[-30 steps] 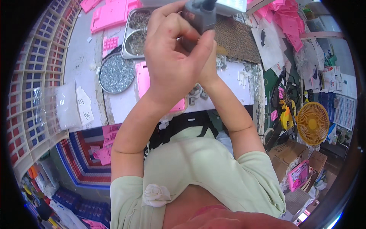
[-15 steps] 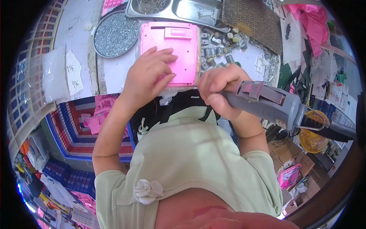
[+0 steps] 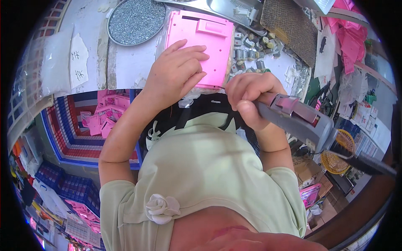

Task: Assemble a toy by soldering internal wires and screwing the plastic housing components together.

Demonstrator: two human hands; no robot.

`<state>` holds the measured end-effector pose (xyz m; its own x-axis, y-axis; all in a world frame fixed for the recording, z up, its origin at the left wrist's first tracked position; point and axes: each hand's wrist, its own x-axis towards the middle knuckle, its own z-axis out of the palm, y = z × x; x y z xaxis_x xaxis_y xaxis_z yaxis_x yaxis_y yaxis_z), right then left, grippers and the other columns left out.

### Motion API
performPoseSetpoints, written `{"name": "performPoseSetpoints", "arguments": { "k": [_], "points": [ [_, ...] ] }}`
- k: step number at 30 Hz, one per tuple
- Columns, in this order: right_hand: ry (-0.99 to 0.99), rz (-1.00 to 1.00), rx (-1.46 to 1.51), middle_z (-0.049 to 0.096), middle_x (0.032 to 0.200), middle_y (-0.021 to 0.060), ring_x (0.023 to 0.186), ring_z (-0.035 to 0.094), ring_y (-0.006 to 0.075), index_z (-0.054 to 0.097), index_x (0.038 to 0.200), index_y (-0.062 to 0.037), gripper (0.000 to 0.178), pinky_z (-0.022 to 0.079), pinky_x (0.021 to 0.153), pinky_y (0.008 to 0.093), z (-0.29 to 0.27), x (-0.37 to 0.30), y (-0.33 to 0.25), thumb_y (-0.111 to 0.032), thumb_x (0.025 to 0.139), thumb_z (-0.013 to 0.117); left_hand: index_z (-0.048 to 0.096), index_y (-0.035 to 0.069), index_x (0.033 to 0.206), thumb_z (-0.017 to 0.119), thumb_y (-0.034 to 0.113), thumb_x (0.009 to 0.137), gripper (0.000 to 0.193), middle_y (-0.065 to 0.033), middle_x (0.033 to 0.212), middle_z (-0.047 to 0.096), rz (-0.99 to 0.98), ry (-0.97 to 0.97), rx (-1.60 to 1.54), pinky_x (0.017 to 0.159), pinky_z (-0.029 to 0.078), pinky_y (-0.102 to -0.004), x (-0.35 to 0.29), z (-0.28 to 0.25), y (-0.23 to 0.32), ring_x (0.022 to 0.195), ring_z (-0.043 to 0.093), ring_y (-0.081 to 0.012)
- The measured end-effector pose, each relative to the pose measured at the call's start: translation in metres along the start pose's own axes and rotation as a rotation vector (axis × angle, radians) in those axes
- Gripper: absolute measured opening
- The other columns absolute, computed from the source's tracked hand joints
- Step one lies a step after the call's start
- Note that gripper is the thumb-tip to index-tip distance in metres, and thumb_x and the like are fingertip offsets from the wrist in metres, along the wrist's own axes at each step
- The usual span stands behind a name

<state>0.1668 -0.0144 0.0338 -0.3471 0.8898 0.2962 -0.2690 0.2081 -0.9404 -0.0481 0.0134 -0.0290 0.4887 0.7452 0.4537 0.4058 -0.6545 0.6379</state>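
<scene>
A pink plastic casing (image 3: 214, 52) lies flat at the front edge of the table, with a raised rectangular part near its far side. My left hand (image 3: 178, 71) rests on the casing's left half, fingers stretched across its face. In my right hand (image 3: 253, 98) is a grey electric screwdriver (image 3: 299, 121), its cable trailing off to the right. The tool's thin bit reaches the casing's near right corner. Whether the bit sits in a screw is too small to tell.
A round tray of screws (image 3: 136, 21) stands behind on the left. Small motors (image 3: 253, 52) lie in a loose heap right of the casing, beside a brown textured board (image 3: 289, 31). Below the table at left, a blue crate (image 3: 69, 142) holds pink parts.
The view has shifted, so casing and tray appear higher and further right. My right hand has brought the screwdriver bit to the casing's near right corner. My left hand stays on the casing.
</scene>
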Motion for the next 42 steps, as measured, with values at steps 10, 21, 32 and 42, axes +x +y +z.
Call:
{"name": "performPoseSetpoints", "arguments": {
  "k": [10, 21, 32, 42],
  "points": [
    [-0.022, -0.010, 0.078, 0.060, 0.078, 0.0095, 0.070, 0.060, 0.0168, 0.049, 0.099, -0.0021, 0.023, 0.051, 0.066, 0.0316, -0.007, 0.000, 0.002, 0.001, 0.089, 0.069, 0.058, 0.006, 0.084, 0.075, 0.012, 0.082, 0.018, -0.0074, 0.108, 0.070, 0.002, 0.018, -0.029, 0.105, 0.045, -0.0499, 0.000, 0.001, 0.001, 0.116, 0.065, -0.0261],
    [0.111, 0.071, -0.015, 0.053, 0.063, 0.0038, 0.054, 0.051, 0.0156, 0.047, 0.098, -0.0101, 0.027, 0.046, 0.058, 0.0347, 0.001, -0.001, 0.003, -0.021, 0.093, 0.071, 0.059, 0.008, 0.084, 0.077, 0.011, 0.079, 0.019, -0.0056, 0.105, 0.070, 0.000, -0.010, -0.063, 0.104, 0.044, -0.0494, -0.002, 0.002, 0.016, 0.104, 0.067, -0.0249],
    [0.109, 0.083, 0.041, 0.056, 0.071, 0.0059, 0.062, 0.055, 0.0156, 0.047, 0.100, -0.0077, 0.026, 0.048, 0.063, 0.0329, 0.000, -0.004, 0.002, -0.016, 0.093, 0.071, 0.059, 0.008, 0.084, 0.076, 0.011, 0.079, 0.018, -0.0051, 0.103, 0.070, -0.010, -0.005, -0.056, 0.104, 0.045, -0.0487, -0.002, 0.005, 0.014, 0.103, 0.067, -0.0245],
    [0.112, 0.070, -0.006, 0.053, 0.064, 0.0029, 0.053, 0.051, 0.0150, 0.048, 0.100, -0.0098, 0.024, 0.046, 0.057, 0.0334, 0.004, -0.004, 0.002, -0.018, 0.093, 0.070, 0.059, 0.008, 0.084, 0.076, 0.012, 0.080, 0.018, -0.0056, 0.102, 0.069, 0.004, 0.005, -0.044, 0.103, 0.046, -0.0485, -0.003, 0.006, 0.013, 0.101, 0.067, -0.0243]
  ]
}}
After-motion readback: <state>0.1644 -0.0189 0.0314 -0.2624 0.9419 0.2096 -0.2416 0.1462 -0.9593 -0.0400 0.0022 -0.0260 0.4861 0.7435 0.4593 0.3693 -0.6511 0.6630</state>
